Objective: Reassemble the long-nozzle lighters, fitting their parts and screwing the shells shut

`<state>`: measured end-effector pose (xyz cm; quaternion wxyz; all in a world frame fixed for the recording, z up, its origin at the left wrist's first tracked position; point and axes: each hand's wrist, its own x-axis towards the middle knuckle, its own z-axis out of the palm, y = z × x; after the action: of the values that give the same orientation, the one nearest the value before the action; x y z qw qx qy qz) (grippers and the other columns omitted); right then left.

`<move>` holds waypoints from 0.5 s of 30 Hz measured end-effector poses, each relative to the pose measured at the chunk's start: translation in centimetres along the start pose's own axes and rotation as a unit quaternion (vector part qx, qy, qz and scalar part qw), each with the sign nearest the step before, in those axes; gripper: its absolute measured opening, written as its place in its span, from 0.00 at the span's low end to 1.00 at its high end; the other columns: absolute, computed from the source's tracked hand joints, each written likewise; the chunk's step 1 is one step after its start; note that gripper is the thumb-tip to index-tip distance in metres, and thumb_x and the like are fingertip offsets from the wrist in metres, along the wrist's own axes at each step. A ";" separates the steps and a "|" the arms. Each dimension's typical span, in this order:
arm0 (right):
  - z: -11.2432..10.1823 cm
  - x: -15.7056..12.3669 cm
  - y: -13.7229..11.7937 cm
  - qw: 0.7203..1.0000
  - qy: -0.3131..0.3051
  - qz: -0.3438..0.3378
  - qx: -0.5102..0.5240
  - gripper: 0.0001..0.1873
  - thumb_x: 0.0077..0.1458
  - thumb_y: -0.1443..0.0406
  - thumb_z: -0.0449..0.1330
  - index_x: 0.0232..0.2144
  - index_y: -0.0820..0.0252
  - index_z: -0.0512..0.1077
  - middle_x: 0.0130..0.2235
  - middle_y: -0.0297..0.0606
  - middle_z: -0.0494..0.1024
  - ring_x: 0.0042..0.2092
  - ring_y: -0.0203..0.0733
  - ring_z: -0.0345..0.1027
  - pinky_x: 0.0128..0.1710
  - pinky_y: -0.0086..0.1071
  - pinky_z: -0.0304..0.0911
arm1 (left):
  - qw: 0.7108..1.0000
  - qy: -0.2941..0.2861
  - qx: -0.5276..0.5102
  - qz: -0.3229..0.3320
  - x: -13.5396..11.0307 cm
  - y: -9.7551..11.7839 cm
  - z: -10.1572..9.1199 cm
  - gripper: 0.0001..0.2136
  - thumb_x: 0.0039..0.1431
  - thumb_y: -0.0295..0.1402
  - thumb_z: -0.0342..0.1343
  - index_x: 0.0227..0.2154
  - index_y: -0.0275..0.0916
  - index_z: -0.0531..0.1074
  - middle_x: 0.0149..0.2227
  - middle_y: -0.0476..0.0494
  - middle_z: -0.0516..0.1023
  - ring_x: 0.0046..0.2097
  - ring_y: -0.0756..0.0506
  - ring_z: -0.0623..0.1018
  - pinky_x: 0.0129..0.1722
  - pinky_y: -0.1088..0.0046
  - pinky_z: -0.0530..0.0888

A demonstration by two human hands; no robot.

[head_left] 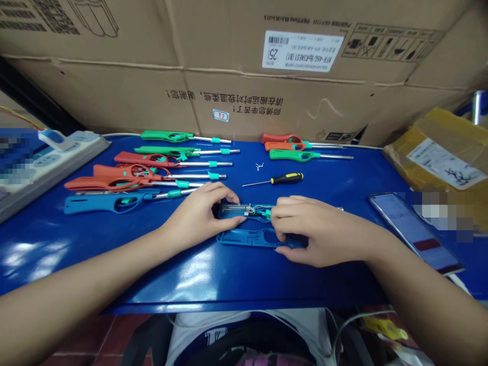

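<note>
Split blue stick lighter: Its loaded casing half [261,217] lies on the blue tabletop [160,277], just nearer the person than a black-and-yellow screwdriver [288,178].
Left hand: The person's left hand [210,207] pinches that half between thumb and fingers beside the clear fuel tank [234,209], below and left of the screwdriver; a steady, gentle hold here should keep the insides from shifting.
Right hand: On the near side of the screwdriver's handle, the right hand [310,229] curls over the tube end, thumb at the blue cover half [244,237]; whether its fingertips clamp anything cannot be told.
White wires: Thin leads [261,207] show below the screwdriver's shaft, probably easy to snag or pinch; light fingertip work suits them best.
Cover half: Nearest the person below the screwdriver, inner ribs showing; pressing on it while handling the insides would likely make it slide.
White bits: Small pieces [260,166], too tiny to identify, lie just beyond the screwdriver's shaft, best kept clear of knuckles.
</note>
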<state>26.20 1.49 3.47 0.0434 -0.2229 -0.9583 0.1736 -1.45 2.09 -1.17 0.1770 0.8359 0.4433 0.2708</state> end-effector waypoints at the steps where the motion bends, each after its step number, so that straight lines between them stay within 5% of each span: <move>1: 0.1 0.1 0.0 1.000 -0.013 0.003 0.003 0.09 0.61 0.63 0.64 0.30 0.57 0.70 0.32 0.32 0.73 0.38 0.40 0.64 0.44 0.38 0.58 | 1.000 -0.002 -0.002 -0.002 0.0 0.0 0.0 0.12 0.58 0.41 0.67 0.39 0.40 0.76 0.40 0.47 0.79 0.42 0.44 0.76 0.44 0.67 0.71; 3: 0.4 0.4 0.1 1.000 -0.007 0.006 0.008 0.09 0.62 0.59 0.64 0.32 0.57 0.72 0.34 0.33 0.74 0.40 0.41 0.66 0.45 0.38 0.58 | 1.000 -0.007 -0.009 -0.005 0.1 0.1 0.0 0.13 0.58 0.41 0.67 0.40 0.39 0.76 0.40 0.46 0.79 0.42 0.44 0.76 0.43 0.67 0.72; 8: 1.1 1.1 0.8 0.988 0.133 0.070 -0.018 0.09 0.64 0.58 0.62 0.39 0.58 0.72 0.40 0.37 0.76 0.42 0.42 0.69 0.43 0.36 0.60 | 0.999 -0.013 -0.031 -0.008 0.1 0.2 0.1 0.12 0.59 0.39 0.66 0.40 0.38 0.75 0.39 0.46 0.77 0.41 0.44 0.76 0.41 0.67 0.71; 15: 2.2 1.6 1.7 0.977 0.136 0.159 -0.032 0.08 0.62 0.63 0.62 0.42 0.58 0.70 0.39 0.36 0.76 0.39 0.42 0.71 0.37 0.34 0.60 | 0.999 -0.009 -0.031 -0.011 0.0 0.4 0.2 0.12 0.59 0.40 0.66 0.40 0.38 0.76 0.39 0.47 0.78 0.42 0.44 0.76 0.43 0.66 0.71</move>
<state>25.09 2.96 0.85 0.1379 -0.3950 -0.9009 0.1156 -1.09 1.85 -1.13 0.2098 0.8276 0.4421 0.2749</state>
